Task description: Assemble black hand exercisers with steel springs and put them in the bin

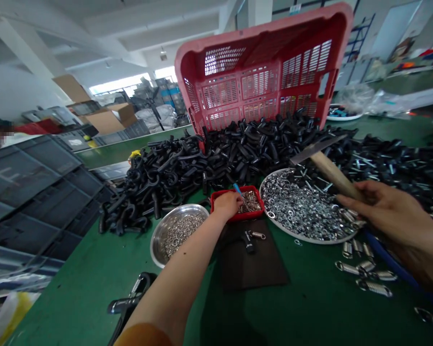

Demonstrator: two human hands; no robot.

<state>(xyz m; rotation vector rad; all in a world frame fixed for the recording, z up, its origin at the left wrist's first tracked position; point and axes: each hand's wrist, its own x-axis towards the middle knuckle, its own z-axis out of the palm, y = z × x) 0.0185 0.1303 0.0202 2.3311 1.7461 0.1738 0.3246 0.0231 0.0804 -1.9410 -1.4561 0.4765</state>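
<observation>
My left hand (228, 205) reaches into a small red tray (234, 218) of small metal pins (251, 201). Its fingers are bent together at the pins; whatever they pinch is hidden. A blue-handled tool (237, 188) leans in that tray. My right hand (386, 204) grips the wooden handle of a hammer (335, 175), whose long metal head is raised over a round tray of metal washers (296, 204). Between my hands, on a dark pad (254, 269), lie a black plastic part (250, 242) and a coil spring (257, 235).
A steel bowl (157, 242) of small metal rings stands left. Black handle-like parts (238, 149) are heaped below a tipped red crate (263, 33). Loose springs (375, 287) lie at right; another black part with a spring (130, 302) is near my left forearm. Grey crates (39, 187) stand left.
</observation>
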